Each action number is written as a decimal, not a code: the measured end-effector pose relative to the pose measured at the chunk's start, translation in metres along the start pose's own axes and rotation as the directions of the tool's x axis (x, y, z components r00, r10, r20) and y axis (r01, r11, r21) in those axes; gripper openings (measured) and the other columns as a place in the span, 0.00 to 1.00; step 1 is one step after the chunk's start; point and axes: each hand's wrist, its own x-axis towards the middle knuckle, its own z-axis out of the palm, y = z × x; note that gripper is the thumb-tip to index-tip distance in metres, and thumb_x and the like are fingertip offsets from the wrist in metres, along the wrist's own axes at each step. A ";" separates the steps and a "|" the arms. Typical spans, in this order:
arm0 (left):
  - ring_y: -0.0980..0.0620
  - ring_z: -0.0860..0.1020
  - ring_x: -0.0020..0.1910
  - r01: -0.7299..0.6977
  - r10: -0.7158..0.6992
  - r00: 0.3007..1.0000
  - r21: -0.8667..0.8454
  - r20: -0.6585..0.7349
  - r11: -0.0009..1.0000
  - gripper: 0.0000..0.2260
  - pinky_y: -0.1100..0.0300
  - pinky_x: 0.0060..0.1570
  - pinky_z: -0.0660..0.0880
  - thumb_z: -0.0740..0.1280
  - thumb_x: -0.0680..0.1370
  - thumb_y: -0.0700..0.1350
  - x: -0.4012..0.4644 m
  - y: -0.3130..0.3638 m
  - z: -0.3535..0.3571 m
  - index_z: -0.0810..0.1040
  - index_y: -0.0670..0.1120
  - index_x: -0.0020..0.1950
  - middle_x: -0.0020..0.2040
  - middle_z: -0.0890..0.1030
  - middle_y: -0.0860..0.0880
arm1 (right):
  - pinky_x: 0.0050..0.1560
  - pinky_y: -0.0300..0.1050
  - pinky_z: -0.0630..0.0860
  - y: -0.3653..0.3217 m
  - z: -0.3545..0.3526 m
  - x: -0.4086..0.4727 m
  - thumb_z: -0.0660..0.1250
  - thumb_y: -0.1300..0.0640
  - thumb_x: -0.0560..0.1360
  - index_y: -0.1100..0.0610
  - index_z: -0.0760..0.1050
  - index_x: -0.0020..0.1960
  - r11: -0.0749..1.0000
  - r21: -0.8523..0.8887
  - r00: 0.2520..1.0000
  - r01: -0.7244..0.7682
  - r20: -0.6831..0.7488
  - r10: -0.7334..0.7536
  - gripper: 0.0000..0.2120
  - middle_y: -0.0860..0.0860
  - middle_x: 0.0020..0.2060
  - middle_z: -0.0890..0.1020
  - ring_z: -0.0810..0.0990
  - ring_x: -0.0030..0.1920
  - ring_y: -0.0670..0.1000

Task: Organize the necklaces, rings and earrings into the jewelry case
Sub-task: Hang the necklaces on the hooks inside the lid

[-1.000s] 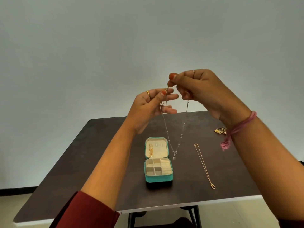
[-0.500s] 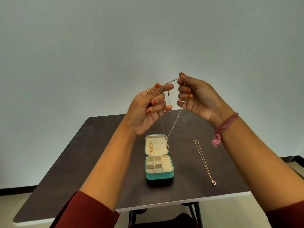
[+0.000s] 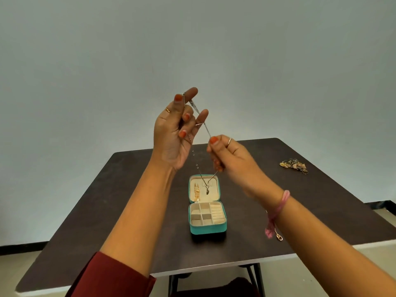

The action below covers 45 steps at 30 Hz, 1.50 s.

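Observation:
A thin silver necklace (image 3: 205,125) is stretched between both hands above the table. My left hand (image 3: 177,129) is raised and pinches its upper end between thumb and fingers. Lower and to the right, my right hand (image 3: 230,155) grips the chain. The chain's loop hangs down, and its small dark pendant (image 3: 207,191) dangles in front of the lid of the open teal jewelry case (image 3: 207,230). Gold earrings (image 3: 196,192) sit in the lid's left side. The case's cream compartments look empty.
A pile of gold jewelry (image 3: 294,165) lies at the far right of the dark table (image 3: 120,221). A gold necklace pendant (image 3: 279,237) shows below my right wrist; my forearm hides its chain. The table's white front edge is near me.
My left hand rose while my right hand dropped and slid down the chain. The pendant now hangs lower, over the case lid. The view shifted, showing the jewelry pile again.

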 end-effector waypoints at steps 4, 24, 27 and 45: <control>0.58 0.75 0.25 -0.101 0.110 0.993 0.191 -0.038 0.976 0.12 0.58 0.51 0.79 0.55 0.83 0.43 -0.001 -0.002 -0.006 0.77 0.41 0.56 0.30 0.79 0.51 | 0.36 0.41 0.70 -0.002 0.012 -0.020 0.56 0.52 0.81 0.50 0.72 0.44 0.915 -0.381 0.991 0.133 0.062 -0.118 0.10 0.44 0.29 0.73 0.72 0.31 0.43; 0.59 0.65 0.24 0.062 -0.174 0.972 0.544 0.158 0.837 0.13 0.51 0.54 0.77 0.58 0.81 0.46 -0.020 -0.022 -0.020 0.80 0.47 0.45 0.28 0.71 0.52 | 0.57 0.49 0.72 -0.063 -0.028 0.014 0.63 0.50 0.78 0.52 0.81 0.43 0.997 -0.013 0.997 -0.079 0.022 0.079 0.11 0.47 0.33 0.82 0.79 0.42 0.46; 0.58 0.62 0.23 0.228 -0.280 0.954 0.357 0.103 0.906 0.14 0.59 0.40 0.79 0.60 0.78 0.49 -0.020 -0.022 -0.017 0.83 0.47 0.39 0.26 0.66 0.52 | 0.59 0.51 0.72 -0.057 -0.030 0.016 0.63 0.52 0.78 0.53 0.81 0.42 0.984 0.105 0.989 -0.147 0.025 0.145 0.10 0.48 0.32 0.81 0.81 0.43 0.49; 0.58 0.65 0.17 0.300 -0.248 0.934 -0.186 0.259 0.936 0.16 0.66 0.36 0.77 0.58 0.79 0.48 -0.005 -0.006 -0.022 0.81 0.39 0.54 0.25 0.70 0.54 | 0.53 0.46 0.74 -0.010 -0.030 0.013 0.67 0.47 0.70 0.54 0.79 0.43 0.941 0.256 0.974 -0.222 0.107 0.201 0.10 0.48 0.34 0.82 0.80 0.40 0.46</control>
